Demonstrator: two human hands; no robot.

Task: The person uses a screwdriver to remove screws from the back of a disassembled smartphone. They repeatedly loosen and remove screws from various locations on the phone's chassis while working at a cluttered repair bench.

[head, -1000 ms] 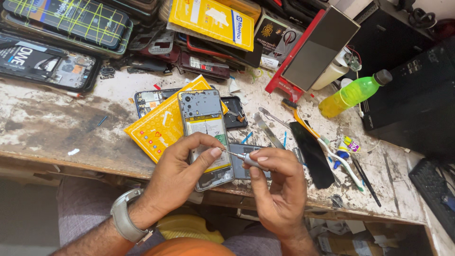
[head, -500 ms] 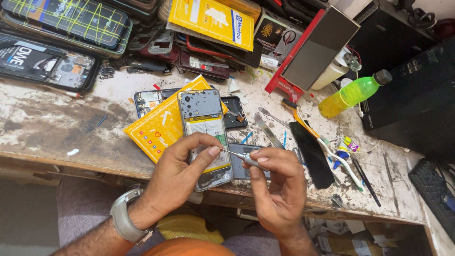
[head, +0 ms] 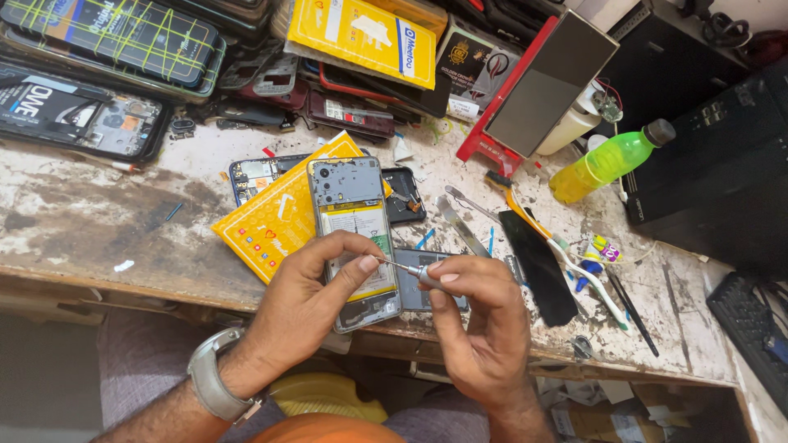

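At the front edge of the worn counter (head: 98, 221), a person is working on an opened phone (head: 355, 238). The left hand (head: 316, 291) is resting on the lower part of the phone, with its thumb and fingers pressing down to keep it from sliding. The right hand (head: 476, 316) is pinched tight around a small screwdriver (head: 408, 270), and the thin tip is pointing at a spot near the phone's right edge, close to the left thumb. This looks like the step of turning a tiny screw. The next move is calling for a steady hand and a gentle twist, because the tip could slip off.

The phone is lying flat with its back cover off. Its frame is grey, with round camera holes at the top and a pale battery in the middle. It is sitting partly on a yellow packet (head: 275, 221). A green bottle (head: 607, 160) is lying well apart, to the right.
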